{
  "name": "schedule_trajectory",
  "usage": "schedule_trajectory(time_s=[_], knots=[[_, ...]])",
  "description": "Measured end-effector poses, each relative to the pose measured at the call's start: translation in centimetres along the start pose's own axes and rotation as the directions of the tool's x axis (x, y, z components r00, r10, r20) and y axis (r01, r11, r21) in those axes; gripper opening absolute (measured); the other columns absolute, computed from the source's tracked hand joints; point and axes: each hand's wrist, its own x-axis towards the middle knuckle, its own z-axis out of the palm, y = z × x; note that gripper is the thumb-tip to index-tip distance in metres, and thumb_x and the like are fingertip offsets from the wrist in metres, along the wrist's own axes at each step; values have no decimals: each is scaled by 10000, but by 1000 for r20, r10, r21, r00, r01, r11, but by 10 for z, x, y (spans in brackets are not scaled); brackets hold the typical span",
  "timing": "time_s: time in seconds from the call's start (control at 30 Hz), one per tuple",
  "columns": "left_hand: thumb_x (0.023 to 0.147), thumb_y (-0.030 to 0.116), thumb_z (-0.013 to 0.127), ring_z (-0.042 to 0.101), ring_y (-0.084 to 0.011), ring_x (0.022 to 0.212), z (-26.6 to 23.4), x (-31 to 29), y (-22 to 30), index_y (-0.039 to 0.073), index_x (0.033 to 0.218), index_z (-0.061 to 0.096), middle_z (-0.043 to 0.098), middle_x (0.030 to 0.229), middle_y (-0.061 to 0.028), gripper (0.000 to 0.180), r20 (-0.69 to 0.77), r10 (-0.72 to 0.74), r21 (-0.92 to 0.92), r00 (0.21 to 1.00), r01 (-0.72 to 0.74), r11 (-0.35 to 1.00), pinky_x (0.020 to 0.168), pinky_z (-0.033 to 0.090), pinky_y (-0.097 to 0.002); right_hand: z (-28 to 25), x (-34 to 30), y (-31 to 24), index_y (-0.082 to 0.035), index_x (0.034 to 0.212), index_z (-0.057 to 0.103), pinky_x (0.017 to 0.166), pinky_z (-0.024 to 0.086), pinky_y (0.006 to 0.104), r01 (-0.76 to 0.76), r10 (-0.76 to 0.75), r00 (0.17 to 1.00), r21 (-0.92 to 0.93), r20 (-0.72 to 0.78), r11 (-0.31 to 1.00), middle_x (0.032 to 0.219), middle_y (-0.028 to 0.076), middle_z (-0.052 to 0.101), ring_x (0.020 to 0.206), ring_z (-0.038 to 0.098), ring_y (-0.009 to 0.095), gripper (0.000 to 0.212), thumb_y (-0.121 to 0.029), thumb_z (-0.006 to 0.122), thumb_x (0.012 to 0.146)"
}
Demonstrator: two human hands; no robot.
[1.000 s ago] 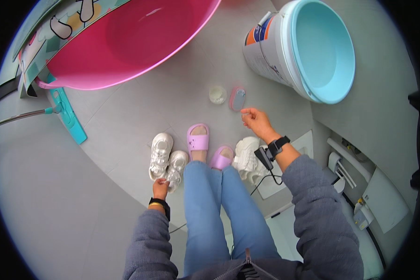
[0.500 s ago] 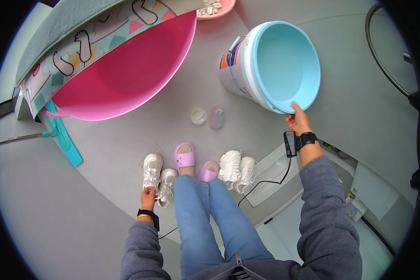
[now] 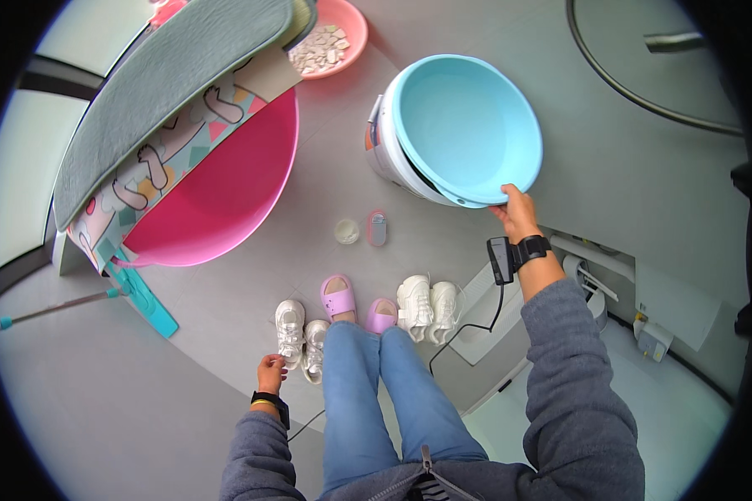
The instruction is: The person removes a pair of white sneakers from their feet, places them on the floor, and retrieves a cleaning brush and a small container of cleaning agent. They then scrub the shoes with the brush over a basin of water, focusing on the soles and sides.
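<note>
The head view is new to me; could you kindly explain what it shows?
No robot: these are a person's two bare hands, filmed by a wide fisheye camera on their head looking down, so straight edges bend. The right hand grips the rim of a light-blue round plastic basin at the mouth of a white cylindrical bucket. The left hand is beside white lace-up shoes; whether it touches them is unclear. A small pale round cup and a pink-and-grey oblong object lie on the grey floor.
</note>
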Motion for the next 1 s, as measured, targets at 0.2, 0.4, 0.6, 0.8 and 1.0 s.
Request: schedule_trajectory(time_s=[0.2, 0.4, 0.6, 0.8, 1.0], knots=[[916, 178, 593, 624, -162, 704, -18, -6, 24, 66, 1066, 585, 638, 893, -59, 187, 4, 44, 62, 999, -44, 997, 584, 517, -302, 6, -26, 7, 12, 1117, 532, 754, 534, 373, -56, 45, 998, 250, 49, 967, 1053, 125, 586, 911, 592, 232, 330, -142, 602, 834], [935, 214, 580, 624, -170, 747, -21, -9, 22, 70, 1108, 575, 630, 933, -70, 225, 12, 75, 153, 997, -76, 985, 612, 523, -315, -46, -70, 2, 1, 1114, 538, 749, 523, 365, 6, -28, 998, 319, 65, 948, 1048, 115, 596, 905, 591, 210, 316, -161, 598, 849], [926, 190, 594, 631, -159, 708, 5, -30, -7, 61, 1099, 596, 649, 906, -67, 216, 34, 199, 120, 979, -202, 972, 590, 519, -296, -143, -134, 30, 21, 1127, 545, 735, 533, 354, 95, -111, 992, 237, 55, 967, 1036, 119, 609, 898, 612, 215, 340, -164, 589, 846], [938, 226, 583, 618, -150, 732, 14, -80, -83, 74, 1121, 576, 627, 936, -52, 238, 6, 263, 92, 965, -262, 961, 626, 524, -290, -244, -191, 95, 41, 1181, 533, 752, 556, 371, 118, -131, 987, 130, 94, 984, 1076, 144, 608, 930, 634, 245, 385, -145, 550, 844], [929, 195, 601, 623, -136, 719, 17, -121, -142, 61, 1098, 599, 641, 916, -45, 216, -52, 265, 39, 963, -263, 964, 599, 515, -278, -298, -225, 180, 55, 1194, 530, 764, 559, 387, 46, -48, 987, 17, 153, 999, 1079, 155, 614, 923, 643, 240, 391, -123, 534, 846]])
